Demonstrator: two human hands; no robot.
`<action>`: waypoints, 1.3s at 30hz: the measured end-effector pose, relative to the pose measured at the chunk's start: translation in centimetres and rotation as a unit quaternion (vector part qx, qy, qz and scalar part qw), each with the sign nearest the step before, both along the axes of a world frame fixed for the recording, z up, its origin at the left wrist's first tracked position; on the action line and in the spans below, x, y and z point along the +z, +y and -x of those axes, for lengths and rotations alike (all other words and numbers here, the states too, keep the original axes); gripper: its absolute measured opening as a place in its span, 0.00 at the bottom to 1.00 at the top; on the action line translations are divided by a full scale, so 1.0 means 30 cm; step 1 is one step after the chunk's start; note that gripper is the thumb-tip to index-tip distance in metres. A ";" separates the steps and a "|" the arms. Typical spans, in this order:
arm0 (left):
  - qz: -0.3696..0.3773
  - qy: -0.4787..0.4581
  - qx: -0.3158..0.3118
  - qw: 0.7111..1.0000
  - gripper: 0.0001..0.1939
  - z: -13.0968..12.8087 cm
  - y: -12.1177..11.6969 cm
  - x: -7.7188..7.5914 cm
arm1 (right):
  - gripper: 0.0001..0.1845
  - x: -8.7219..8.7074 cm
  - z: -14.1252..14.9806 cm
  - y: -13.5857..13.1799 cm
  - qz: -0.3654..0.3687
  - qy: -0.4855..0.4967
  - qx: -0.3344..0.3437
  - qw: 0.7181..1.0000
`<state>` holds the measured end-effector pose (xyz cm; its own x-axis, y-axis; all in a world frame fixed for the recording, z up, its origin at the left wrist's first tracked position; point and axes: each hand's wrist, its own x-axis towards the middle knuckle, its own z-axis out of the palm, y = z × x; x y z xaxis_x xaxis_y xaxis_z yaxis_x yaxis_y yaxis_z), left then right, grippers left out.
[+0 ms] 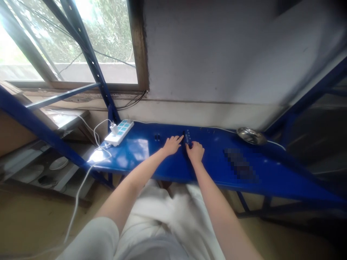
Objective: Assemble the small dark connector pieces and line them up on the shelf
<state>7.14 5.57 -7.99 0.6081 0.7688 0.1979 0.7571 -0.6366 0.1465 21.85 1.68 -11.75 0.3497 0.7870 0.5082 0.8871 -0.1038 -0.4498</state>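
Note:
My left hand lies low over the blue tabletop, fingers stretched out, the index fingertip at a small dark piece. Just right of it is a small cluster of clear, bluish knob-like pieces, too small to name. My right hand is at the near side of this cluster with its fingers curled and the thumb towards it. Something dark shows by those fingertips, but I cannot make out what it is. Left of my left hand, two small dark pieces stand side by side.
A white power strip with a plugged-in white charger sits at the table's left end, its cable hanging down. A shiny metal bowl-like object is at the back right. A blurred dark patch lies nearer. Blue metal posts flank the table.

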 end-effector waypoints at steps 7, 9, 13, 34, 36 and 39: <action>-0.035 -0.016 0.011 0.999 0.22 -0.034 0.006 -0.023 | 0.18 -0.005 -0.006 0.017 0.040 -0.023 0.008 0.999; -0.040 -0.035 0.017 0.998 0.19 -0.039 0.013 -0.016 | 0.17 -0.004 -0.007 0.021 0.056 -0.031 0.011 0.998; -0.017 -0.105 0.018 0.994 0.15 -0.035 0.020 0.008 | 0.16 -0.007 -0.008 0.028 0.070 -0.043 0.018 0.996; 0.148 -0.421 0.092 0.890 0.09 0.062 -0.063 0.109 | 0.14 0.036 0.023 0.006 -0.045 -0.151 0.150 0.976; 0.146 -0.422 0.086 0.891 0.09 0.080 -0.071 0.128 | 0.14 0.058 0.031 0.006 -0.055 -0.171 0.163 0.970; 0.148 -0.435 0.070 0.885 0.09 0.104 -0.081 0.153 | 0.14 0.105 0.044 0.008 -0.055 -0.204 0.183 0.960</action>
<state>4.01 3.14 -3.39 0.2190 0.9210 0.3223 0.3435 -0.3820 0.8580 20.52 1.90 -8.61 -0.1862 0.7531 0.6310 0.9598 0.2767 -0.0470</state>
